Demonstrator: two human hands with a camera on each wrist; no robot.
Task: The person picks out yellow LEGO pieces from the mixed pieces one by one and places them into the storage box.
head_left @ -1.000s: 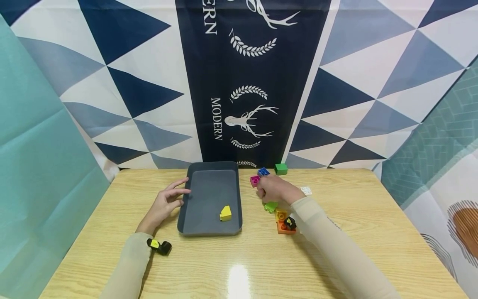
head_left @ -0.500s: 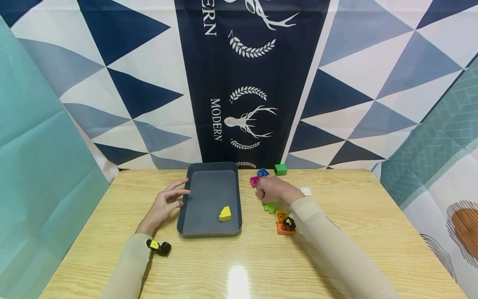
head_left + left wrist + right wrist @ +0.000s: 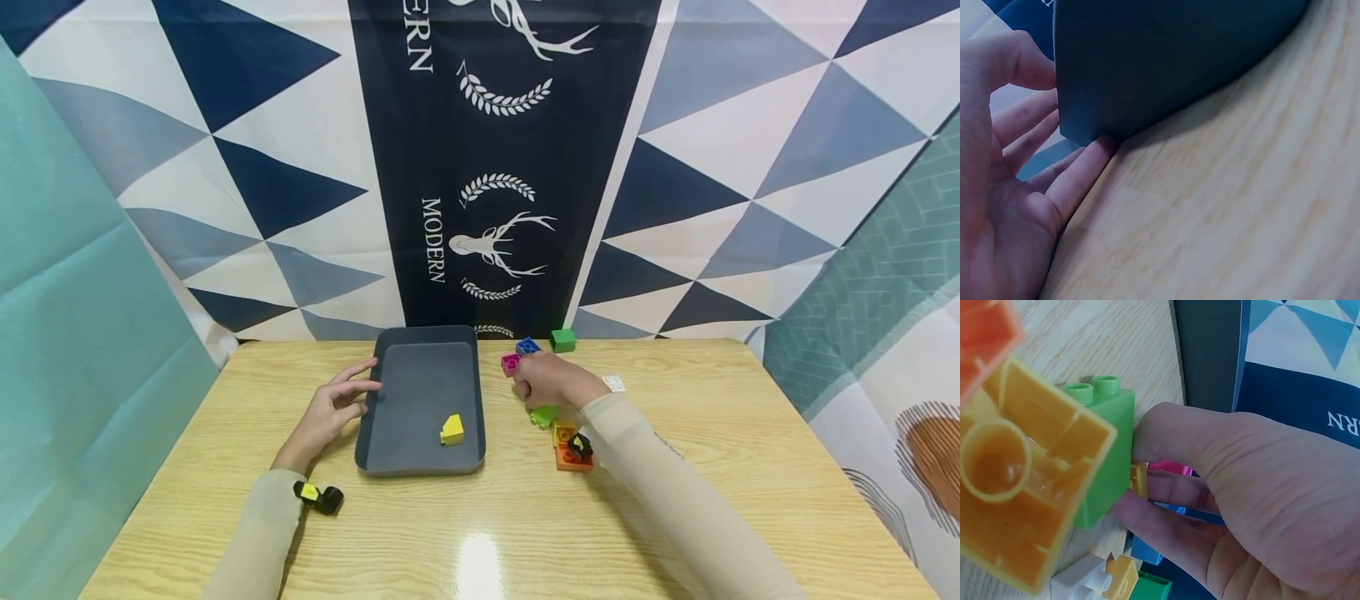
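Observation:
My left hand (image 3: 330, 412) lies at the left side of a dark grey tray (image 3: 423, 375), its fingertips at the rim. From the left wrist view, thumb and fingers touch the tray's outer edge (image 3: 1147, 69). A yellow sloped brick (image 3: 452, 430) sits inside the tray. My right hand (image 3: 551, 379) is among loose toy bricks, fingers curled down. In the right wrist view, its thumb and fingers pinch a small yellow-orange brick (image 3: 1139, 478), mostly hidden behind a lime green brick (image 3: 1107, 450). A pink brick (image 3: 511, 364) and a blue brick (image 3: 528, 345) lie just beyond.
Nearer me are a yellow brick (image 3: 564, 432) and an orange brick (image 3: 573, 457), partly behind the right wrist camera (image 3: 581, 447). A green brick (image 3: 563, 340) stands by the patterned backdrop, a white brick (image 3: 614, 383) right of the hand. All rest on a wooden table (image 3: 405, 533).

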